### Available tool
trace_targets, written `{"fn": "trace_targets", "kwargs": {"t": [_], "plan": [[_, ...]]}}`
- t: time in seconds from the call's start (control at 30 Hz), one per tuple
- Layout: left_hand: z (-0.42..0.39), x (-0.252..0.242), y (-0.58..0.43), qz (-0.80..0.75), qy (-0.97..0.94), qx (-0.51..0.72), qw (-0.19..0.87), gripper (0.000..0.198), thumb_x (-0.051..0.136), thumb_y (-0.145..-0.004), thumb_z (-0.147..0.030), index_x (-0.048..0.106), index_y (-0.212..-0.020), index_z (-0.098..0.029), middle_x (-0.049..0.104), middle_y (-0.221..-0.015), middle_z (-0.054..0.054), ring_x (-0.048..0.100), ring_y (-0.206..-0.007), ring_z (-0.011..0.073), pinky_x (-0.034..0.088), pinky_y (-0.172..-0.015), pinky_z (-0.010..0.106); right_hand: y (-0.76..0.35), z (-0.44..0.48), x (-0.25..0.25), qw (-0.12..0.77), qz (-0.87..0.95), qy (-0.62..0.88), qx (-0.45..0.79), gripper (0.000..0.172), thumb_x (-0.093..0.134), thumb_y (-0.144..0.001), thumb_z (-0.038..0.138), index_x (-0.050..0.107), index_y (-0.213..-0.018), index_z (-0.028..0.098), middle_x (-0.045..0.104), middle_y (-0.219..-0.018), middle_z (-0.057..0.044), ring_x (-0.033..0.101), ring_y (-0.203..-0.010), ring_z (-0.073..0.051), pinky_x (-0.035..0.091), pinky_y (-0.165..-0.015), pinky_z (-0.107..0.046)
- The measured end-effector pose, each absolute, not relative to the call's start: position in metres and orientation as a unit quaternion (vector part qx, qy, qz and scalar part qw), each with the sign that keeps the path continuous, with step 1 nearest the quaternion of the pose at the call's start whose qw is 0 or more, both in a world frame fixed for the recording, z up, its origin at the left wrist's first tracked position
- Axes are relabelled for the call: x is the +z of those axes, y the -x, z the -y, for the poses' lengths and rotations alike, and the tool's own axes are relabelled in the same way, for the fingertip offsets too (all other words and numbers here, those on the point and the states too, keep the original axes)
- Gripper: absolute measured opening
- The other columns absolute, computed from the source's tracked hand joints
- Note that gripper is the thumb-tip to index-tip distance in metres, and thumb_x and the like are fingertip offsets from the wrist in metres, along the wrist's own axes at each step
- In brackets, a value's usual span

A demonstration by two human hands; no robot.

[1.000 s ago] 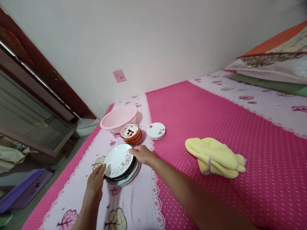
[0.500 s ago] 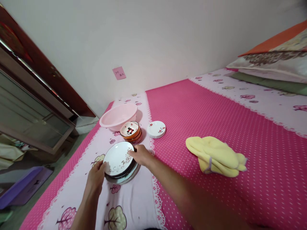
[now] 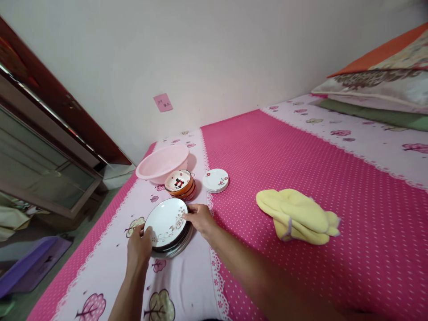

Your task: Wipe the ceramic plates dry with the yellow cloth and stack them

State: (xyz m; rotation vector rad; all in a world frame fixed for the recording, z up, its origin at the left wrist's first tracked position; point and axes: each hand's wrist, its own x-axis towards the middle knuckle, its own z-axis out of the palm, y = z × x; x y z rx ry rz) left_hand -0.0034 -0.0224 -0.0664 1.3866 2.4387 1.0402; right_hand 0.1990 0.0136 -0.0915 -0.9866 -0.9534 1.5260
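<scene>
A white plate with brown flowers and a dark rim (image 3: 165,220) lies on top of a stack of plates on the bed. My left hand (image 3: 140,243) grips its lower left edge, thumb on the upper face. At the right edge, my right hand (image 3: 199,218) pinches the rim, also thumb on top. Beneath it, darker plates and a wider plate (image 3: 174,253) show at the front. Just behind stand stacked orange bowls (image 3: 179,183), the top one with a cat picture inside. Small white plates with red flowers (image 3: 216,180) are piled to the right of the bowls.
A pink plastic basin (image 3: 162,162) rests behind the bowls, by the wall. On the right lies a folded yellow towel (image 3: 297,216) on the pink bedspread (image 3: 254,151). Pillows (image 3: 384,84) are heaped at the far right; a purple bin (image 3: 33,263) is on the floor at left.
The top plate sits about the same, over the stack. My left hand has shifted slightly right and further over the plate's edge. The whole view has moved a little.
</scene>
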Motion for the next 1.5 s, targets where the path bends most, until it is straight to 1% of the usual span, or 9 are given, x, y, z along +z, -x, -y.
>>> {"fn": "trace_targets", "kwargs": {"t": [0.07, 0.23, 0.43, 0.63, 0.77, 0.9, 1.1, 1.27, 1.5], "plan": [[0.023, -0.064, -0.002, -0.815, -0.450, 0.354, 0.091, 0.055, 0.051, -0.078, -0.043, 0.068, -0.117, -0.008, 0.075, -0.091, 0.015, 0.069, -0.074, 0.0270, 0.054, -0.064, 0.035, -0.202, -0.011, -0.093, 0.524, 0.383, 0.397, 0.649, 0.038, 0.074, -0.065, 0.016, 0.078, -0.103, 0.013, 0.080, -0.107, -0.010, 0.074, -0.100, -0.026, 0.056, -0.091, -0.035], [0.030, -0.053, -0.019, -0.818, -0.436, 0.363, 0.096, 0.050, 0.053, -0.077, -0.042, 0.070, -0.111, -0.010, 0.073, -0.094, 0.014, 0.067, -0.088, 0.0301, 0.052, -0.078, 0.039, -0.211, -0.002, -0.092, 0.537, 0.356, 0.379, 0.664, 0.041, 0.076, -0.064, 0.017, 0.078, -0.105, 0.013, 0.079, -0.109, -0.010, 0.074, -0.102, -0.026, 0.056, -0.093, -0.036], [0.045, -0.038, -0.052, -0.809, -0.436, 0.380, 0.109, 0.046, 0.054, -0.077, -0.042, 0.071, -0.108, -0.013, 0.073, -0.091, 0.011, 0.066, -0.085, 0.0291, 0.051, -0.076, 0.038, -0.237, 0.007, -0.082, 0.542, 0.351, 0.370, 0.668, 0.036, 0.076, -0.067, 0.014, 0.079, -0.103, 0.019, 0.080, -0.107, -0.006, 0.073, -0.105, -0.024, 0.055, -0.097, -0.037], [0.050, -0.034, -0.098, -0.772, -0.458, 0.414, 0.148, 0.046, 0.056, -0.078, -0.045, 0.069, -0.111, -0.014, 0.074, -0.097, 0.010, 0.068, -0.080, 0.0260, 0.053, -0.070, 0.035, -0.296, 0.015, -0.073, 0.555, 0.347, 0.368, 0.660, 0.040, 0.080, -0.066, 0.021, 0.078, -0.106, 0.017, 0.079, -0.110, -0.009, 0.073, -0.105, -0.026, 0.054, -0.099, -0.042], [0.044, -0.048, -0.135, -0.736, -0.465, 0.449, 0.200, 0.047, 0.056, -0.079, -0.046, 0.068, -0.110, -0.013, 0.075, -0.097, 0.011, 0.069, -0.078, 0.0254, 0.054, -0.069, 0.035, -0.344, 0.020, -0.071, 0.565, 0.348, 0.362, 0.655, 0.050, 0.086, -0.061, 0.030, 0.077, -0.108, 0.018, 0.078, -0.113, -0.011, 0.072, -0.108, -0.028, 0.051, -0.103, -0.047], [0.031, -0.074, -0.166, -0.724, -0.467, 0.453, 0.229, 0.042, 0.056, -0.079, -0.042, 0.068, -0.107, -0.013, 0.075, -0.093, 0.012, 0.071, -0.081, 0.0267, 0.055, -0.074, 0.036, -0.378, 0.025, -0.080, 0.573, 0.351, 0.380, 0.635, 0.051, 0.088, -0.061, 0.036, 0.078, -0.107, 0.017, 0.079, -0.107, -0.012, 0.071, -0.110, -0.029, 0.050, -0.105, -0.049], [0.015, -0.112, -0.186, -0.744, -0.459, 0.430, 0.224, 0.024, 0.054, -0.079, -0.032, 0.068, -0.090, -0.015, 0.073, -0.081, 0.012, 0.069, -0.078, 0.0294, 0.054, -0.075, 0.041, -0.391, 0.024, -0.111, 0.579, 0.365, 0.402, 0.608, 0.050, 0.086, -0.062, 0.048, 0.080, -0.101, 0.017, 0.080, -0.102, -0.013, 0.074, -0.098, -0.030, 0.051, -0.103, -0.051], [0.010, -0.128, -0.187, -0.740, -0.460, 0.439, 0.217, 0.031, 0.051, -0.083, -0.036, 0.066, -0.098, -0.014, 0.072, -0.088, 0.012, 0.069, -0.084, 0.0288, 0.054, -0.079, 0.041, -0.391, 0.021, -0.122, 0.577, 0.384, 0.426, 0.581, 0.044, 0.084, -0.066, 0.041, 0.080, -0.103, 0.017, 0.080, -0.104, -0.011, 0.074, -0.096, -0.030, 0.051, -0.102, -0.052], [0.009, -0.138, -0.183, -0.722, -0.483, 0.448, 0.212, 0.036, 0.047, -0.088, -0.040, 0.066, -0.102, -0.013, 0.072, -0.090, 0.013, 0.069, -0.084, 0.0287, 0.055, -0.078, 0.041, -0.388, 0.021, -0.133, 0.566, 0.418, 0.481, 0.522, 0.040, 0.075, -0.069, 0.028, 0.077, -0.107, 0.017, 0.079, -0.108, -0.011, 0.074, -0.098, -0.030, 0.055, -0.098, -0.049]]}}
